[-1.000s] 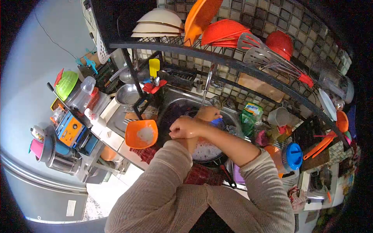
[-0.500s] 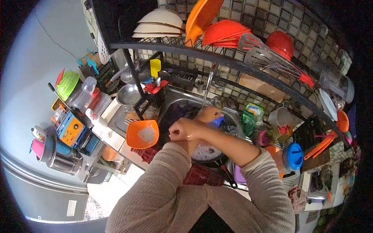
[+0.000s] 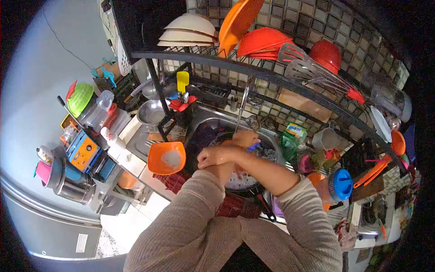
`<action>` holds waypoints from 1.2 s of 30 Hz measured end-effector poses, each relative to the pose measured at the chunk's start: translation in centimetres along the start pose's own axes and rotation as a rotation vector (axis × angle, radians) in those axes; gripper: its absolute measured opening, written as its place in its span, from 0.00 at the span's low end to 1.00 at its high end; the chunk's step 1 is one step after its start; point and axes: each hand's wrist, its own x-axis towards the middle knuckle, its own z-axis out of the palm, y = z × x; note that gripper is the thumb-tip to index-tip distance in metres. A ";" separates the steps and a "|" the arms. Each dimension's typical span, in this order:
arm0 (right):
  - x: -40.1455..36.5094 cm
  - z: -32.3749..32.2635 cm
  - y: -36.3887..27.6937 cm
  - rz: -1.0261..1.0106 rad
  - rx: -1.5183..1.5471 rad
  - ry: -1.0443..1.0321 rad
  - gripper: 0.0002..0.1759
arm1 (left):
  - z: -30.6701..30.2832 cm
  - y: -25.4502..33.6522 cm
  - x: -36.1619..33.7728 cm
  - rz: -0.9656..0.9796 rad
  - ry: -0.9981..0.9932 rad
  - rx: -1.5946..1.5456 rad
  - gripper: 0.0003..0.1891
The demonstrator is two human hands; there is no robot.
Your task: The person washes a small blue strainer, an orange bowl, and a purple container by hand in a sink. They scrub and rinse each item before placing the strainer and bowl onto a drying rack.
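My forearms cross over the sink (image 3: pixel 199 117). My right hand (image 3: pixel 212 157) is on the left side, its fingers curled closed; what it holds, if anything, is hidden. Behind my right forearm, my left hand (image 3: pixel 245 138) is closed near the tap, against a small blue item (image 3: pixel 254 147) whose kind I cannot make out. A bit of orange (image 3: pixel 227 143) shows between the hands, mostly covered. Under my wrists sits a dark pan (image 3: pixel 242 183) of foamy water, its black and red handle (image 3: pixel 266 206) pointing towards me.
An orange bowl with suds (image 3: pixel 166 157) stands left of the sink. A black dish rack (image 3: pixel 267 70) crosses above, bearing bowls and spatulas. The tap (image 3: pixel 244 99) rises behind the hands. To the right are a green soap pouch (image 3: pixel 293 135) and a blue-lidded jug (image 3: pixel 340 184).
My left hand has shifted slightly down towards the pan, and less of the blue item shows. Orange now appears between the hands. My right hand has turned a little, still closed.
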 end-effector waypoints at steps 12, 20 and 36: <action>-3.4 -5.7 7.5 0.034 1.616 1.191 0.15 | 1.1 -8.4 0.5 -0.665 0.382 -0.847 0.17; -3.6 3.6 -0.9 -0.199 0.134 1.088 0.13 | 3.0 -10.5 -1.4 -0.877 0.547 -1.769 0.15; -8.9 -1.6 9.4 0.807 -0.651 0.730 0.35 | -0.3 -6.8 -5.6 -0.783 0.649 -2.110 0.14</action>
